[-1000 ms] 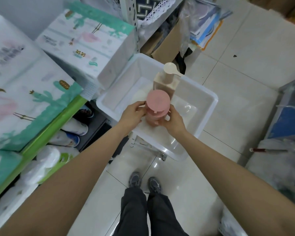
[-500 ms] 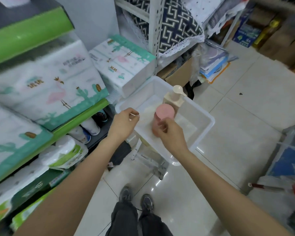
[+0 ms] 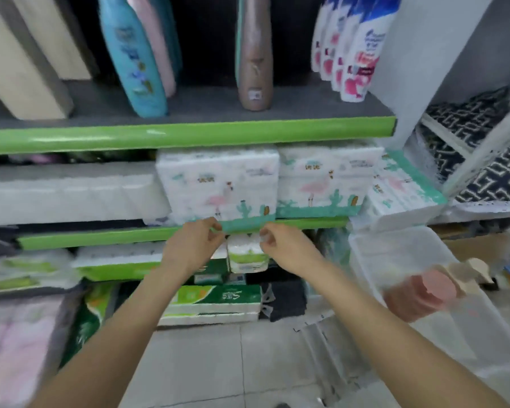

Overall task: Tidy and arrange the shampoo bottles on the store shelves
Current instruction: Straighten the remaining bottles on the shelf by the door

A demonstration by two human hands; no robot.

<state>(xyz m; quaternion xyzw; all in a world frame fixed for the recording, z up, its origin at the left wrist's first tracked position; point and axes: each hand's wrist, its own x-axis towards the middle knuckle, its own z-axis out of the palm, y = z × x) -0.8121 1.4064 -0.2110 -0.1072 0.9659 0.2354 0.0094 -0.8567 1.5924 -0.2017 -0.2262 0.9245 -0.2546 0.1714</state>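
Fingers [image 3: 211, 235] of the left hand [image 3: 193, 245] curled loosely, holding nothing; fingers [image 3: 267, 238] of the right hand [image 3: 286, 245] curled the same way, also with nothing between them. Both hands raised close together in front of the green edge of the middle shelf [image 3: 100, 238], just below a flamingo-print tissue pack [image 3: 221, 184]. Whether touching that pack, impossible to tell because of blur. On the top shelf [image 3: 189, 134]: a blue bottle [image 3: 136, 60] leaning, a brown bottle [image 3: 255, 54] upright and alone, a row of white and pink bottles [image 3: 354, 48] at the right end. Lower right, in a clear plastic bin [image 3: 395, 251]: a pink bottle [image 3: 418, 293] beside a beige pump bottle [image 3: 468, 269], both well apart from the hands.
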